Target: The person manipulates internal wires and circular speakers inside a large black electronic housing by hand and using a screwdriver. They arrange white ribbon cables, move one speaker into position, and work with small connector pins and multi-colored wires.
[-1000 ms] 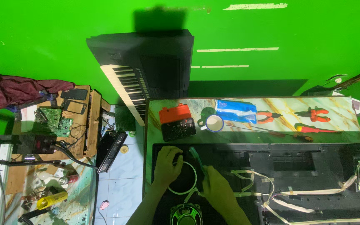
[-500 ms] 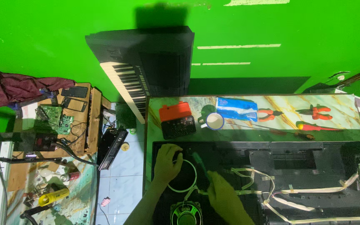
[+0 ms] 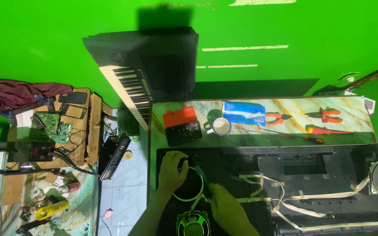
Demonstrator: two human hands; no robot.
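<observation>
I had both forearms coming up from the near edge of the view, angled toward each other. My left hand (image 3: 171, 171) lay farther out, knuckles up, fingers curled down and bunched at the tips. My right hand (image 3: 226, 210) sat nearer and to the right, back of the hand toward the camera, fingers closed in a grip pointing far-left toward the other hand. The two hands were near each other but apart. Both wrists were bare.
</observation>
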